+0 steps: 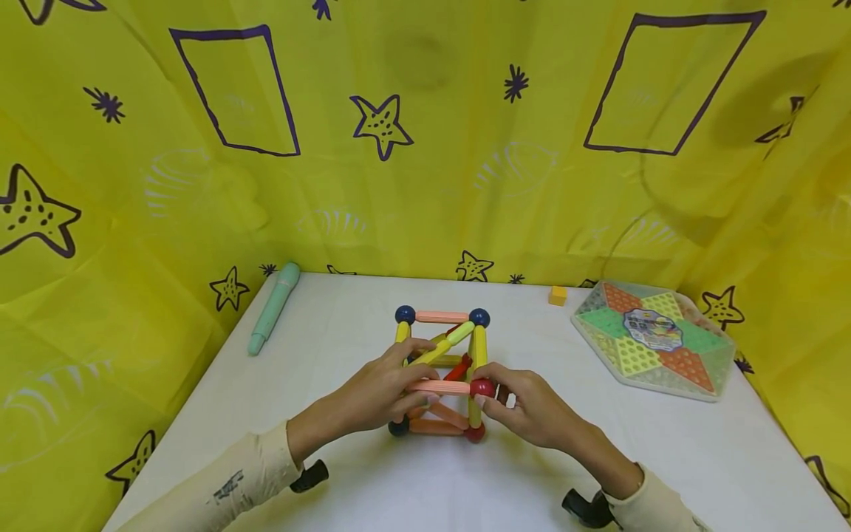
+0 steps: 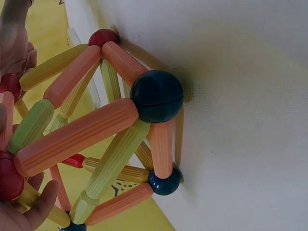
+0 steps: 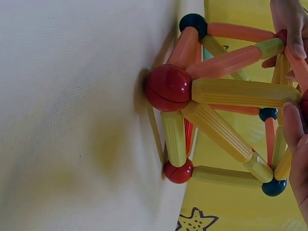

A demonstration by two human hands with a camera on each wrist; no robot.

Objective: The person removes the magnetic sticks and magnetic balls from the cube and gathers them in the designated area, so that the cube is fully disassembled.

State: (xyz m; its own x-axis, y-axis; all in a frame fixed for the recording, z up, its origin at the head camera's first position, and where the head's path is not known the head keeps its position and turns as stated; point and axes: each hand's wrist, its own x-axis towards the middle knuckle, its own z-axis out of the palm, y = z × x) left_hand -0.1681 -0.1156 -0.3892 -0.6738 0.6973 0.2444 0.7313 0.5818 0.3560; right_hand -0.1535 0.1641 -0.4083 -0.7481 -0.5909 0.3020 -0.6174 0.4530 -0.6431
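A cube-like toy frame of coloured rods and balls [image 1: 442, 317] stands on the white table, with diagonal rods across its sides. My left hand [image 1: 382, 388] holds its upper near-left corner, fingers around a red ball [image 2: 9, 175] that is hidden in the head view. At the upper near-right corner, my right hand [image 1: 532, 403] pinches another red ball [image 1: 483, 388] between thumb and fingers. A pink rod [image 1: 442, 386] spans these two corners. Below them, a dark blue ball [image 2: 158, 96] and a red ball [image 3: 168, 87] rest on the table.
Behind the frame to the right lies a hexagonal board-game box [image 1: 651, 340] with coloured triangles. A small orange-yellow cube [image 1: 557, 295] sits near the back edge. At the back left lies a mint-green stick-shaped thing [image 1: 274, 309]. Yellow patterned cloth [image 1: 425, 207] surrounds the table.
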